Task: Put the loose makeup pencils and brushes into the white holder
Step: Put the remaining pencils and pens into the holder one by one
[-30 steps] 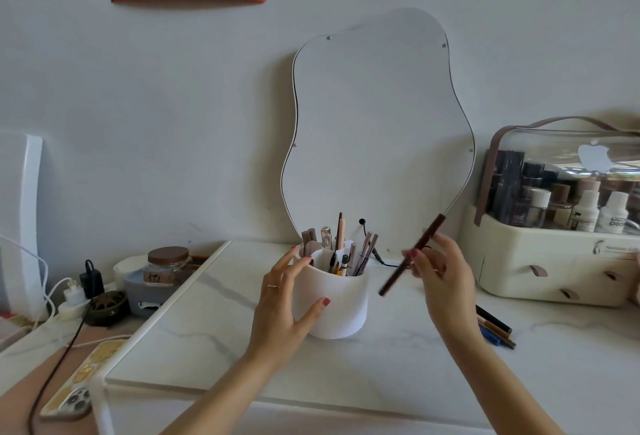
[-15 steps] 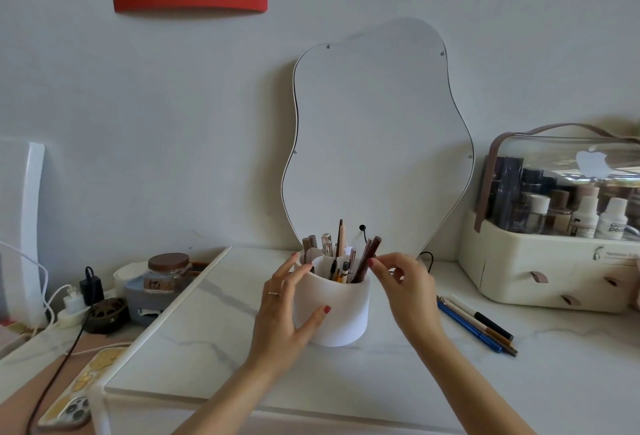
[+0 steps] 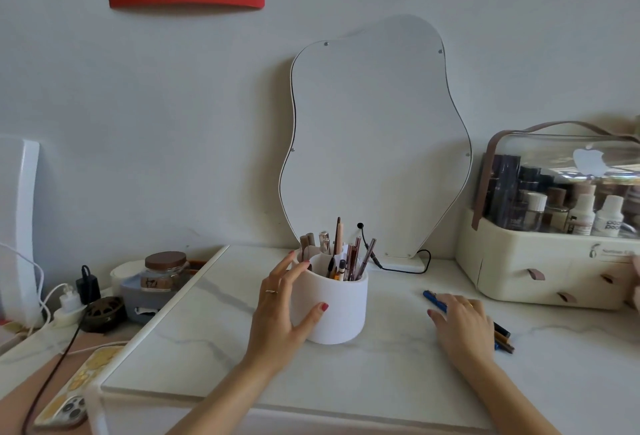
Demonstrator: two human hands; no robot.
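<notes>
The white holder (image 3: 341, 310) stands mid-table with several pencils and brushes (image 3: 349, 256) upright in it. My left hand (image 3: 282, 310) wraps its left side, thumb on the front wall and fingers at the rim. To the right, a few loose pencils (image 3: 502, 334) lie on the marble top, one of them blue (image 3: 433, 299). My right hand (image 3: 464, 323) rests palm down over them, hiding their middles; whether its fingers grip one I cannot tell.
A wavy mirror (image 3: 377, 136) leans on the wall behind the holder, its cable (image 3: 405, 270) trailing on the table. A cream cosmetics case (image 3: 540, 272) stands at right. At left sit a jar (image 3: 162, 272), chargers (image 3: 72, 299) and a phone (image 3: 69, 403).
My right hand dropped the brown pencil into the holder, then moved right and down onto the loose pencils. My left hand stayed on the holder.
</notes>
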